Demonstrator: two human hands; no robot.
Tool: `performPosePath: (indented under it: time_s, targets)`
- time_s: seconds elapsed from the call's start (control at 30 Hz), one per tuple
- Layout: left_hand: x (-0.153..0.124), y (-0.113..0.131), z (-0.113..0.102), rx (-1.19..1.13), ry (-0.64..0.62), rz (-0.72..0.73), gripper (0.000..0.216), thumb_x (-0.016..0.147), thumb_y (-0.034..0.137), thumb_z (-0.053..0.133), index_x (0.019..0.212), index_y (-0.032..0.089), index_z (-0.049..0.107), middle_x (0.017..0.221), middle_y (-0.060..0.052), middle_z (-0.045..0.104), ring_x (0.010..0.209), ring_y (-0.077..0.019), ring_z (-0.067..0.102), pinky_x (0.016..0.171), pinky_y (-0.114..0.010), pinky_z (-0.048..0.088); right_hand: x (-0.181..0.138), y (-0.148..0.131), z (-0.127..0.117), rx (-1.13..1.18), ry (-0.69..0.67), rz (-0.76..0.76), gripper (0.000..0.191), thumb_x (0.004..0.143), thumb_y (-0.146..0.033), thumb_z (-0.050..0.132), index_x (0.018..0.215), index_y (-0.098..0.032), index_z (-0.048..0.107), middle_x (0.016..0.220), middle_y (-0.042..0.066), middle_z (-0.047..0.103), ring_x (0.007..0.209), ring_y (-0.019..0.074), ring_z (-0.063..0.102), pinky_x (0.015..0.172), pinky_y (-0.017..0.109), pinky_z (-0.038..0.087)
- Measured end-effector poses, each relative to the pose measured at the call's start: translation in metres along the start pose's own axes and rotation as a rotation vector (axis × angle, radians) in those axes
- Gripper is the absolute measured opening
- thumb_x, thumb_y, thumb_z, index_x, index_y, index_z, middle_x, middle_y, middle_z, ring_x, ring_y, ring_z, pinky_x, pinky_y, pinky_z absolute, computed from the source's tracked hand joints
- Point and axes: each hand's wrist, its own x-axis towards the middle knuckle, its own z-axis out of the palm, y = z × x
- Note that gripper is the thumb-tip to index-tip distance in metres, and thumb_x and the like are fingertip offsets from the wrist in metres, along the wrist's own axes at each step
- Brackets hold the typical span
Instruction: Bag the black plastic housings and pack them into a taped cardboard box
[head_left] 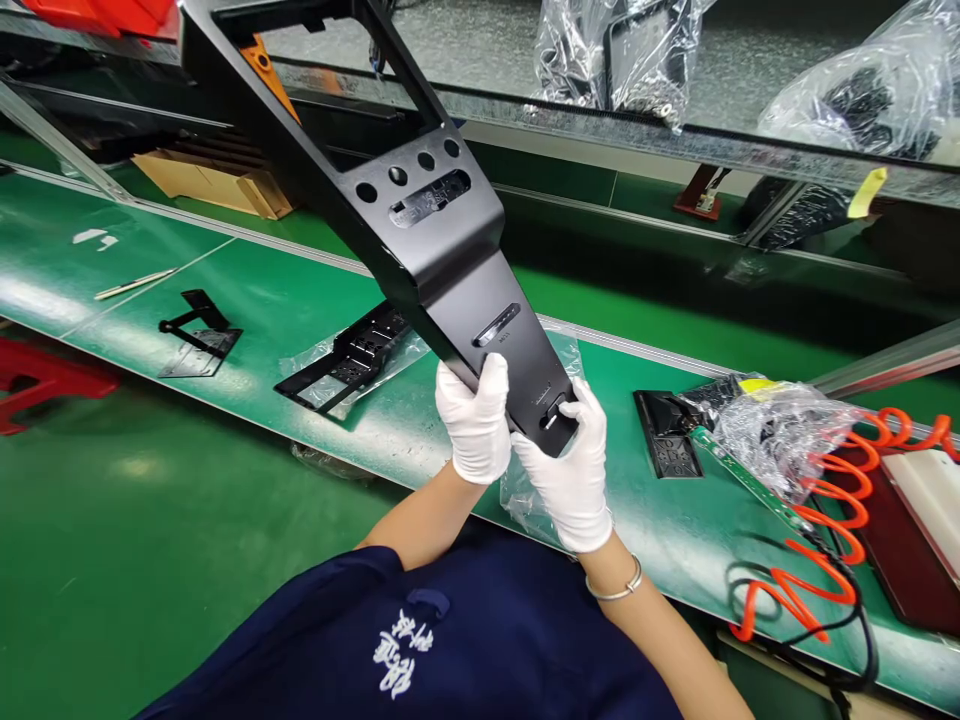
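A long black plastic housing (442, 235) with a rectangular window, a row of round holes and slots is held up at a slant over the bench. My left hand (478, 420), in a white glove, grips its left edge near the lower end, thumb on the front face. My right hand (574, 470), also gloved in white, holds the lower right corner, its fingertips by a small cutout. The housing's back and the fingers behind it are hidden. A black frame part (352, 360) on clear plastic lies on the bench, left of my hands.
On the green bench (262, 260) lie a black bracket (199, 330) and tweezers-like sticks (136, 284). At right are a black base part (667, 435), a plastic bag (780, 430), a green circuit board strip (750, 478) and an orange coiled hose (844, 500). A metal shelf (480, 50) runs above.
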Motion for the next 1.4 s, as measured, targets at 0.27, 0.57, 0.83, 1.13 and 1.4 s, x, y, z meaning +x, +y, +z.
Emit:
performPosePath:
  time_s: [0.27, 0.57, 0.83, 1.13, 1.4]
  targets:
    - [0.004, -0.008, -0.002, -0.018, -0.005, -0.026, 0.03, 0.085, 0.043, 0.076, 0.107, 0.026, 0.065, 0.109, -0.002, 0.077, 0.101, -0.0187, 0.073, 0.094, -0.033, 0.061, 0.0, 0.005, -0.003, 0.024, -0.067, 0.013, 0.04, 0.088, -0.046, 0.071, 0.11, -0.02, 0.05, 0.144, 0.016, 0.049, 0.139, 0.0249, 0.05, 0.115, 0.052, 0.045]
    - [-0.001, -0.002, -0.001, -0.115, -0.029, -0.121, 0.039, 0.077, 0.047, 0.085, 0.103, 0.023, 0.069, 0.105, -0.005, 0.077, 0.093, -0.0206, 0.074, 0.086, -0.033, 0.062, 0.023, 0.017, -0.023, -0.029, -0.376, 0.278, 0.07, 0.098, -0.069, 0.04, 0.141, -0.015, 0.056, 0.13, 0.016, 0.062, 0.123, 0.0252, 0.059, 0.111, 0.049, 0.049]
    - [0.0, -0.007, 0.0, -0.152, -0.025, -0.153, 0.037, 0.075, 0.045, 0.087, 0.099, 0.023, 0.069, 0.1, -0.004, 0.076, 0.087, -0.0184, 0.074, 0.082, -0.032, 0.063, 0.015, 0.022, -0.022, 0.003, -0.241, 0.206, 0.047, 0.105, -0.05, 0.038, 0.135, -0.018, 0.055, 0.136, 0.013, 0.06, 0.128, 0.0194, 0.058, 0.114, 0.045, 0.048]
    - [0.0, -0.009, 0.002, 0.016, -0.007, -0.005, 0.027, 0.085, 0.044, 0.076, 0.104, 0.027, 0.068, 0.105, -0.002, 0.078, 0.098, -0.0187, 0.073, 0.093, -0.031, 0.06, 0.0, 0.007, 0.0, 0.05, -0.046, 0.046, 0.045, 0.086, -0.048, 0.075, 0.111, -0.02, 0.05, 0.143, 0.016, 0.05, 0.137, 0.0243, 0.051, 0.114, 0.051, 0.046]
    - [0.016, -0.012, -0.008, -0.136, -0.05, -0.086, 0.033, 0.077, 0.046, 0.082, 0.099, 0.025, 0.069, 0.102, -0.001, 0.079, 0.093, -0.0184, 0.074, 0.092, -0.03, 0.06, 0.001, 0.012, -0.022, 0.181, -0.11, 0.193, 0.037, 0.091, -0.043, 0.07, 0.119, -0.021, 0.061, 0.15, 0.013, 0.05, 0.145, 0.0245, 0.047, 0.123, 0.053, 0.039]
